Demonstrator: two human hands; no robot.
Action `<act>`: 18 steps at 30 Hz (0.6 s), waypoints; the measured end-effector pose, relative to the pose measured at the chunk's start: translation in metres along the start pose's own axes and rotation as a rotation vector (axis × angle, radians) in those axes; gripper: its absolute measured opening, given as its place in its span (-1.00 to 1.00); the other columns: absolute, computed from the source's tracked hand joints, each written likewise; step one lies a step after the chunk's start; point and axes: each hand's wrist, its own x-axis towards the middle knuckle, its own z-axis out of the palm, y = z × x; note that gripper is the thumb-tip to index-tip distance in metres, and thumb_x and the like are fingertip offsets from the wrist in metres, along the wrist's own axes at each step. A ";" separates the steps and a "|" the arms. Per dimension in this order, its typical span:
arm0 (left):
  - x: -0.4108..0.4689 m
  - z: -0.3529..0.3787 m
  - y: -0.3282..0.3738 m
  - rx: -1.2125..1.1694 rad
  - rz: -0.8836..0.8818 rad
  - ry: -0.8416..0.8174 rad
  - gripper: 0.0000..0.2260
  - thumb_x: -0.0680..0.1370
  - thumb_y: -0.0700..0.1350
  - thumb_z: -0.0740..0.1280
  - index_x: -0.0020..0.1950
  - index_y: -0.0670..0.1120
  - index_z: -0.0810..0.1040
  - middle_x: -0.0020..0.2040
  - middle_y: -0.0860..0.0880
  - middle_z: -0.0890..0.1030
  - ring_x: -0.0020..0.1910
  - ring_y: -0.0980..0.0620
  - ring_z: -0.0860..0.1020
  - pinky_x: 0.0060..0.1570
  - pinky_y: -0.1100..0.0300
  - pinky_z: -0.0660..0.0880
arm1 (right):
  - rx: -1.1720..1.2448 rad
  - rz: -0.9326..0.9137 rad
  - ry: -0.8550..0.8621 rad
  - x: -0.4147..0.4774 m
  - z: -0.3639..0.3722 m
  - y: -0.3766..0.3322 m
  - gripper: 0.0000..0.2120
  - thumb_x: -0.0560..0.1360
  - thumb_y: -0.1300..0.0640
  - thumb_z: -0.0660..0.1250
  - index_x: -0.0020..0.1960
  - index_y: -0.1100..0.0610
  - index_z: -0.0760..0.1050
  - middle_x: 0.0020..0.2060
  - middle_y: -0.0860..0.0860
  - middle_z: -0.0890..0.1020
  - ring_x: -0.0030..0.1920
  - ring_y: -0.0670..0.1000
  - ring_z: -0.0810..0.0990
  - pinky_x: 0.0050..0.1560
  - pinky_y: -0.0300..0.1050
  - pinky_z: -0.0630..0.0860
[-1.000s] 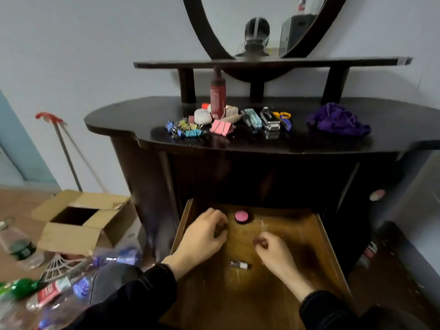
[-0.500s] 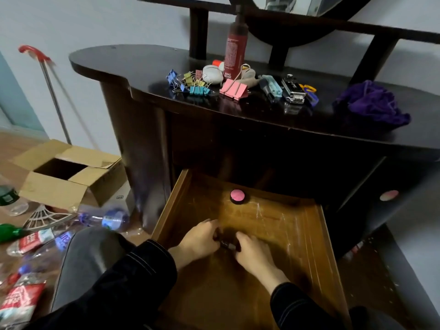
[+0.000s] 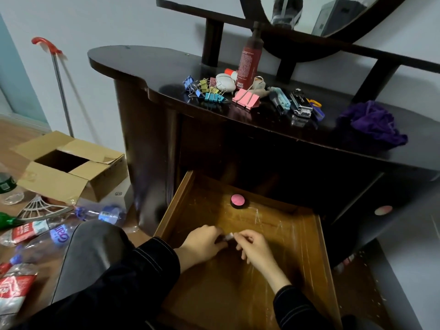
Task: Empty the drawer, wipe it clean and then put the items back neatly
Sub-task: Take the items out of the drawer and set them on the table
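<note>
In the open drawer [image 3: 307, 248], the left hand [image 3: 204, 244] and right hand [image 3: 254, 248] meet over a small pale item [image 3: 229, 236], blurred, both sets of fingers curled and pinching it. A pink round compact [image 3: 237, 200] lies near the drawer's back. Binder clips [image 3: 209, 90] and a purple cloth [image 3: 371, 122] sit on the counter [image 3: 152, 65].

Open drawer [image 3: 319, 258] below the counter [image 3: 147, 65]. In the drawer: a round compact [image 3: 237, 200] at 12 o'clock from a small tube [image 3: 229, 236], which is held between left hand [image 3: 202, 244] and right hand [image 3: 254, 248]. On the counter: binder clips [image 3: 207, 90] at 9 o'clock of the bottle [image 3: 247, 65], cloth [image 3: 373, 122] at 4 o'clock. Cardboard box [image 3: 71, 167] on the floor, 9 o'clock of the drawer.
</note>
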 end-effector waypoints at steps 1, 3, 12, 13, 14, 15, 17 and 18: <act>0.000 -0.001 -0.001 -0.011 -0.034 0.034 -0.80 0.61 0.06 0.32 0.09 -0.05 0.57 -0.04 0.01 0.62 -0.12 0.01 0.59 -0.15 0.10 0.56 | -0.011 0.007 0.039 -0.001 -0.001 0.001 -0.88 0.61 -0.06 0.33 0.04 -0.06 0.61 -0.17 -0.07 0.67 -0.37 -0.14 0.56 -0.41 -0.32 0.43; 0.000 -0.005 -0.002 -0.064 -0.092 0.110 -0.83 0.62 0.06 0.31 0.03 -0.04 0.51 -0.11 0.04 0.58 -0.21 0.03 0.55 -0.29 0.17 0.47 | -0.084 0.009 0.109 -0.001 -0.004 0.005 -0.87 0.61 -0.06 0.33 0.12 -0.08 0.57 -0.03 -0.12 0.65 -0.19 -0.13 0.63 -0.29 -0.32 0.54; 0.005 -0.007 0.000 -0.212 -0.152 0.290 -0.83 0.63 0.06 0.28 0.07 -0.03 0.47 -0.16 0.04 0.58 -0.23 0.00 0.58 -0.33 0.12 0.48 | -0.592 -0.086 0.209 0.064 -0.015 -0.025 -0.58 0.62 -0.08 0.30 0.45 -0.09 0.36 0.39 0.00 0.44 0.27 0.07 0.55 0.11 0.00 0.55; 0.005 -0.007 0.000 -0.216 -0.156 0.284 -0.82 0.63 0.06 0.27 0.09 -0.03 0.47 -0.14 0.02 0.60 -0.21 -0.01 0.59 -0.26 0.06 0.54 | -0.670 -0.074 0.184 0.076 -0.011 -0.033 -0.53 0.62 -0.08 0.28 0.50 -0.08 0.31 0.44 0.05 0.40 0.33 0.12 0.52 0.20 0.05 0.53; 0.005 -0.007 -0.001 -0.224 -0.165 0.281 -0.82 0.63 0.06 0.27 0.10 -0.03 0.47 -0.12 0.01 0.61 -0.20 -0.02 0.60 -0.20 0.01 0.58 | -0.746 -0.056 0.164 0.088 -0.007 -0.040 -0.49 0.63 -0.09 0.27 0.54 -0.07 0.27 0.45 0.09 0.40 0.36 0.15 0.50 0.23 0.06 0.51; 0.005 -0.007 -0.002 -0.233 -0.174 0.282 -0.82 0.63 0.06 0.28 0.10 -0.03 0.47 -0.11 0.01 0.61 -0.19 -0.03 0.60 -0.16 -0.02 0.59 | -0.820 -0.043 0.153 0.098 -0.002 -0.045 -0.47 0.63 -0.11 0.25 0.56 -0.06 0.24 0.43 0.10 0.43 0.35 0.15 0.51 0.23 0.04 0.50; 0.006 -0.007 -0.004 -0.243 -0.184 0.291 -0.81 0.63 0.07 0.28 0.10 -0.03 0.47 -0.11 0.00 0.61 -0.18 -0.04 0.60 -0.15 -0.04 0.60 | -0.961 -0.031 0.136 0.114 0.007 -0.051 -0.47 0.65 -0.13 0.22 0.57 -0.07 0.21 0.37 0.10 0.49 0.30 0.14 0.55 0.15 -0.01 0.51; 0.006 -0.008 -0.005 -0.246 -0.186 0.296 -0.81 0.62 0.07 0.28 0.10 -0.03 0.47 -0.11 0.00 0.61 -0.18 -0.04 0.60 -0.14 -0.04 0.60 | -1.020 -0.032 0.129 0.119 0.011 -0.053 -0.49 0.65 -0.13 0.21 0.56 -0.07 0.20 0.34 0.10 0.50 0.28 0.14 0.56 0.10 -0.03 0.51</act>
